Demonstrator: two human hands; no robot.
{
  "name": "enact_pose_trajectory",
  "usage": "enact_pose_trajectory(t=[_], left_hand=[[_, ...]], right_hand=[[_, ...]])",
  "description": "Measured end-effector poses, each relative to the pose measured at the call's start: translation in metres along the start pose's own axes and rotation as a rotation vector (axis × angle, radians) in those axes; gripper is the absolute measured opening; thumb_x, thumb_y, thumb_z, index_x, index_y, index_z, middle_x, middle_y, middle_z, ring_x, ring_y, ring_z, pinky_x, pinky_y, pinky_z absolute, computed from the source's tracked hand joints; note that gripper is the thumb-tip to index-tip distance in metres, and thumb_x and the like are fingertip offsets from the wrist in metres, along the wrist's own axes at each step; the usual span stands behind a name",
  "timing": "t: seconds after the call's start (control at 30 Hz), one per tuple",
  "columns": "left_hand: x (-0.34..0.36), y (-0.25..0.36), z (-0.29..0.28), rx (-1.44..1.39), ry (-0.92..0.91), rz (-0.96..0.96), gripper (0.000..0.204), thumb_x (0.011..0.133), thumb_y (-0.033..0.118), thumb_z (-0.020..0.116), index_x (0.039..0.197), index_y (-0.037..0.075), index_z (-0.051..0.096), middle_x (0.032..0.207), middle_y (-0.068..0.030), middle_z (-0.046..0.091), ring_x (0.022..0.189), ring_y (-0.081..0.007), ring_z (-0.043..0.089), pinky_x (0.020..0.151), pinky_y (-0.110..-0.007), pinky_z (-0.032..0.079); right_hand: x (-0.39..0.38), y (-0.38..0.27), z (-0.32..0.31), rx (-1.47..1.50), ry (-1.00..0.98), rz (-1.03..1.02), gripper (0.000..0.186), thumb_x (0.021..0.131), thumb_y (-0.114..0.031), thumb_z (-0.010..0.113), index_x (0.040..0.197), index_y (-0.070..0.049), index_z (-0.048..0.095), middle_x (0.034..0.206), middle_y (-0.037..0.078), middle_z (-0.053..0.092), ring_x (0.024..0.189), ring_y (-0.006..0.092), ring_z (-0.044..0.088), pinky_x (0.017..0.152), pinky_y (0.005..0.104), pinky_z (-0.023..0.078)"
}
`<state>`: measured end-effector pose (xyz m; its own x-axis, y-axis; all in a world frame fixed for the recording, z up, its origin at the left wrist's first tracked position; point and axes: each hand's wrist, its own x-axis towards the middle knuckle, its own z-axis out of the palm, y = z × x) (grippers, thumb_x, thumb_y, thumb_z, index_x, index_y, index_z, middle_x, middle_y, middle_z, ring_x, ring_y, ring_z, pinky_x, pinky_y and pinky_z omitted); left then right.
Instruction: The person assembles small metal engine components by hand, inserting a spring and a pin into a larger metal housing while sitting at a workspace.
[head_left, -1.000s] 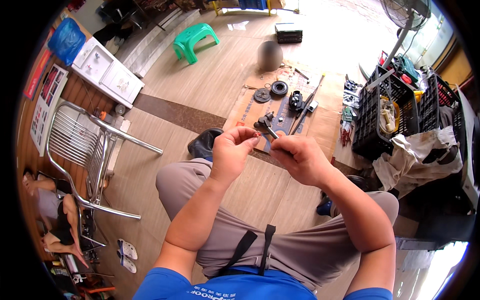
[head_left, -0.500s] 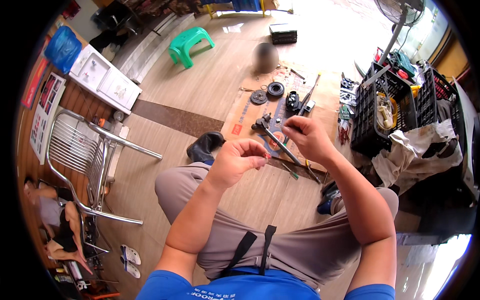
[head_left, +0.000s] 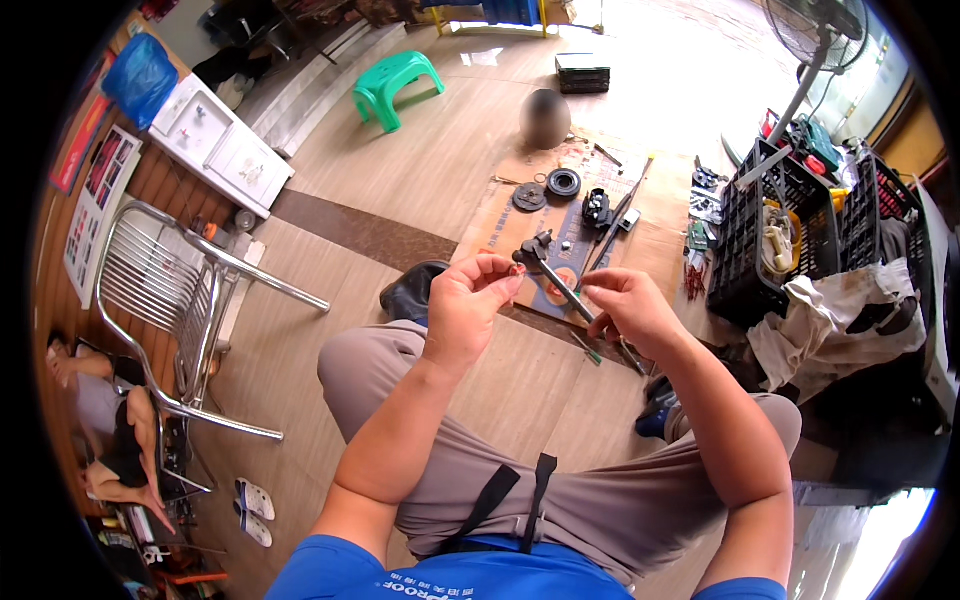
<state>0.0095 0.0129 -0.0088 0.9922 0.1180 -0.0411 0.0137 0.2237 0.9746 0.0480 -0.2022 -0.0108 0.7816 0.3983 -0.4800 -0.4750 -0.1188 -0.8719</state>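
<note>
My left hand is closed in a pinch, its thumb and forefinger on a small red piece too small to name. To its right, my right hand hovers with bent fingers, thumb and forefinger apart, and nothing shows between them. Beyond and below the hands, a dark metal rod with a jointed head lies on a flattened cardboard sheet. On that sheet also lie a black ring-shaped part, a grey disc and a black mechanical part. A green-handled tool lies near my right hand.
Black plastic crates with parts, and a stained white cloth, stand at right under a fan. A metal chair is at left, a green stool at far left. A person sits at the left edge.
My right hand has come down and toward me, and its fingertips have parted. My left hand has moved slightly up, still pinching the red piece. The whole view has shifted a little.
</note>
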Motion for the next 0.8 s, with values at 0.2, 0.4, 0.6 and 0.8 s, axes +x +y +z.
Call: enact_pose_trajectory(t=[0.2,0.4,0.6,0.8], left_hand=[[-0.005,-0.001,0.007,0.127,-0.047,-0.009,0.012,0.085,-0.002,0.064,0.097,-0.002,0.064,0.085,-0.0048,0.067,0.074,-0.009,0.06,0.068,-0.022,0.049],[-0.008,0.002,0.01,0.08,-0.104,-0.007,0.011,0.087,-0.003,0.063,0.098,-0.004,0.064,0.09,-0.0053,0.068,0.082,-0.0086,0.063,0.074,-0.02,0.051],[-0.008,-0.002,0.009,0.155,-0.068,-0.017,0.011,0.087,-0.003,0.064,0.098,-0.004,0.065,0.089,-0.0049,0.068,0.082,-0.008,0.063,0.075,-0.021,0.051],[-0.012,0.0,0.011,0.25,-0.241,-0.115,0.014,0.085,-0.003,0.065,0.099,-0.002,0.065,0.089,-0.004,0.068,0.079,-0.0077,0.061,0.071,-0.021,0.049]], right_hand=[[0.0,-0.008,0.005,-0.103,0.122,-0.404,0.035,0.089,0.0,0.051,0.124,0.003,0.055,0.097,0.01,0.065,0.064,0.0112,0.062,0.056,0.0232,0.049],[0.004,0.0,0.029,0.112,-0.169,-0.39,0.026,0.09,-0.006,0.057,0.115,0.0,0.06,0.073,0.003,0.065,0.066,0.01,0.061,0.058,0.0253,0.048],[-0.007,-0.013,0.025,-0.514,-0.005,-0.567,0.008,0.09,-0.008,0.061,0.091,0.0,0.062,0.074,0.003,0.063,0.066,0.0098,0.056,0.061,0.0259,0.047],[0.0,-0.016,0.017,-0.539,0.06,-0.731,0.016,0.085,-0.014,0.066,0.088,0.001,0.063,0.075,0.017,0.063,0.066,0.026,0.061,0.063,0.0334,0.049]])
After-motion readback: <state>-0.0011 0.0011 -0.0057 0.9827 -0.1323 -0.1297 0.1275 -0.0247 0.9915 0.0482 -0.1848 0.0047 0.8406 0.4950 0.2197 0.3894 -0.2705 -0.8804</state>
